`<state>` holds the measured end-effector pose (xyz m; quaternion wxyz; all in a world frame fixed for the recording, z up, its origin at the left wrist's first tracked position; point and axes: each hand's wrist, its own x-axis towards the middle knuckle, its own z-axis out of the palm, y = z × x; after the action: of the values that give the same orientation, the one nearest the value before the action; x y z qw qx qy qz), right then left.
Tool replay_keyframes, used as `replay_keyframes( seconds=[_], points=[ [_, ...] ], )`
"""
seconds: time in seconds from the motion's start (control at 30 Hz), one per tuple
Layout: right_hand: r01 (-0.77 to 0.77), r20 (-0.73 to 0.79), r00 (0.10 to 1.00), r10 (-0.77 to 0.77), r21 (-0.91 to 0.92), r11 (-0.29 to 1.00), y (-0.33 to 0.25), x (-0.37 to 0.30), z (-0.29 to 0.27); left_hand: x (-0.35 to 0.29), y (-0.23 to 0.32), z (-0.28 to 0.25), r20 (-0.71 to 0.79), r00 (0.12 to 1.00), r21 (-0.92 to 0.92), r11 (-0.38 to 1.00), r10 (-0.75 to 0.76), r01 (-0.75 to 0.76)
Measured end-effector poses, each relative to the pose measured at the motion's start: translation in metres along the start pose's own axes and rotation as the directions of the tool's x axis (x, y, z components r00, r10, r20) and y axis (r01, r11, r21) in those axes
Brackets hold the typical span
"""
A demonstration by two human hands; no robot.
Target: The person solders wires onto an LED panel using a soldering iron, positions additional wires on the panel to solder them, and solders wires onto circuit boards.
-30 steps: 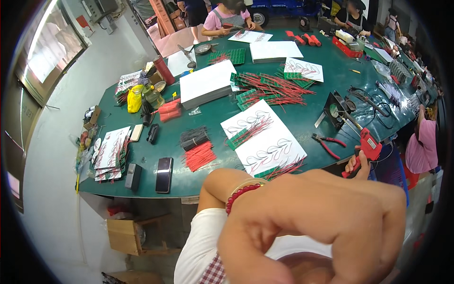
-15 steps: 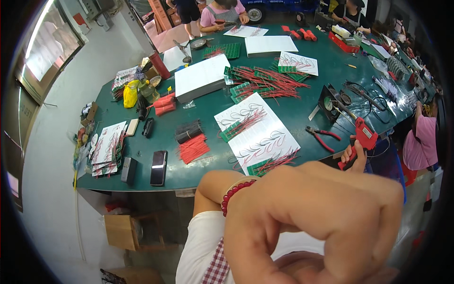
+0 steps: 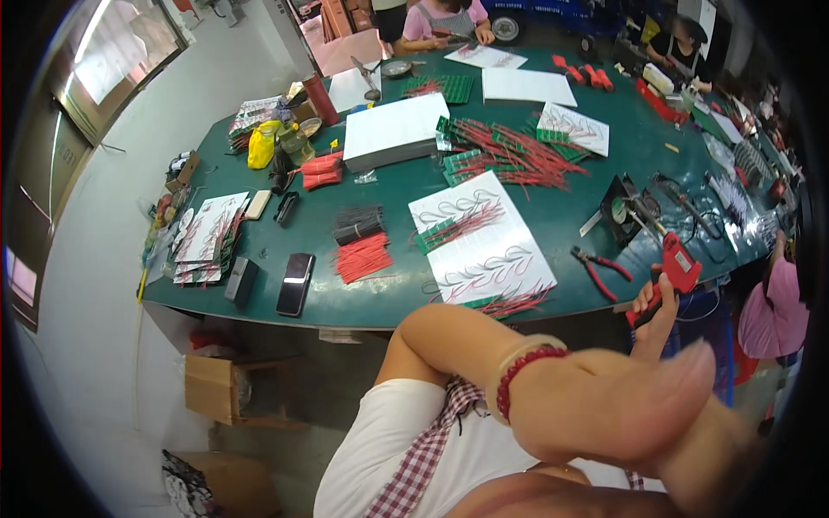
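Observation:
My left hand point(image 3: 622, 401), with a red bead bracelet point(image 3: 518, 371) at its wrist, is raised close to the camera on the right. It crosses in front of my right arm. One digit points up to the right; the other fingers are hidden or smeared. Behind it, my right hand point(image 3: 654, 306) is wrapped round the handle of a red soldering gun point(image 3: 680, 263) at the table's right front edge. The gun's front end points toward a black stand point(image 3: 618, 205). Red-handled pliers point(image 3: 600, 272) lie beside the gun. A white sheet point(image 3: 484, 233) bears wires and green circuit boards point(image 3: 434, 235).
Red-wired boards point(image 3: 509, 151) are heaped behind the sheet, near a white stack point(image 3: 397, 129). Red wires point(image 3: 363, 259), a phone point(image 3: 295, 285) and a dark box point(image 3: 240, 281) lie left. Other people sit at the far side point(image 3: 445, 26) and the right point(image 3: 768, 302).
My left hand has turned, its curled fingers leaving view, and its wrist has moved right. My right hand still holds the soldering gun. The whole view has shifted slightly.

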<state>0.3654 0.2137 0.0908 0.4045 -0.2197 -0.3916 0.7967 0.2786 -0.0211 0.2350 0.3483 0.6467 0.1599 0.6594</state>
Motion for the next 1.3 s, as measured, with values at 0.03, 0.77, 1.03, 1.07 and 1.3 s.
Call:
replay_keyframes(
  seconds=[0.03,0.77,1.03,1.07,1.3],
  points=[
    [0.001,0.019,1.0,-0.001,0.002,1.0,-0.001,0.008,0.003,-0.002,-0.002,0.004,0.008,1.0,0.008,1.0,-0.002,0.002],
    [0.066,0.169,0.985,-0.044,-0.124,0.99,0.035,0.037,0.106,-0.027,0.11,-0.016,-0.463,0.769,-0.272,0.755,0.44,-0.596],
    [0.093,0.069,0.994,-0.081,-0.209,0.973,0.043,0.006,0.125,-0.062,0.103,-0.063,-0.29,0.854,-0.499,0.693,0.432,-0.521],
    [0.098,0.035,0.995,-0.092,-0.208,0.973,0.044,0.004,0.127,-0.066,0.109,-0.068,-0.264,0.9,-0.512,0.74,0.347,-0.435],
    [0.136,-0.04,0.989,-0.145,-0.165,0.977,0.044,-0.015,0.125,-0.105,0.087,-0.106,0.192,0.98,-0.278,0.955,-0.053,0.106]
  ],
)
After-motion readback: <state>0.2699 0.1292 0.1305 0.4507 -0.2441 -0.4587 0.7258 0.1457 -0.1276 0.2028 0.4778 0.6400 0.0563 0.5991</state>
